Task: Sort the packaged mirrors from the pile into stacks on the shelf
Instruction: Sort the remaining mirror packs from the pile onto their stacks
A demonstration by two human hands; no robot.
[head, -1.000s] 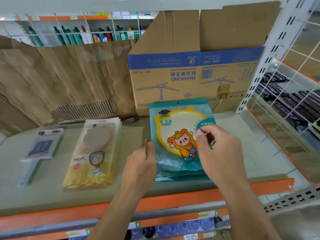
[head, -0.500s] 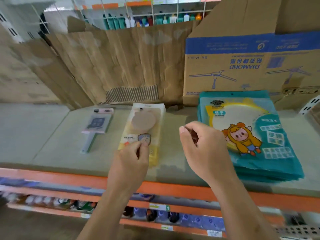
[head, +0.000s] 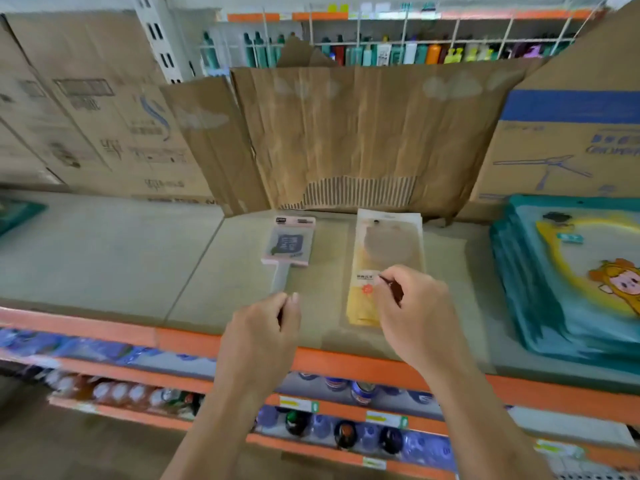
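Note:
Three sorts of packaged mirrors lie on the grey shelf board [head: 110, 258]. A single pink handled mirror [head: 289, 245] lies at the middle. Right of it is a stack of yellow mirror packs [head: 384, 247]. At the far right lies a stack of teal packs with a cartoon figure [head: 568, 278]. My left hand [head: 266, 327] hovers just below the pink mirror's handle, fingers loosely curled and holding nothing. My right hand [head: 415, 313] hangs over the lower right part of the yellow stack, also loosely curled and holding nothing. A teal corner [head: 15, 213] shows at the far left edge.
Flattened cardboard [head: 363, 140] and cartons [head: 568, 143] stand along the back of the shelf. The shelf's orange front rail [head: 104, 330] runs below my hands. Bottles fill the lower shelf [head: 346, 434] and the far aisle.
My view has swung left, so the teal stack now lies at the far right. Both hands left the teal stack and moved left to the yellow stack and the pink mirror.

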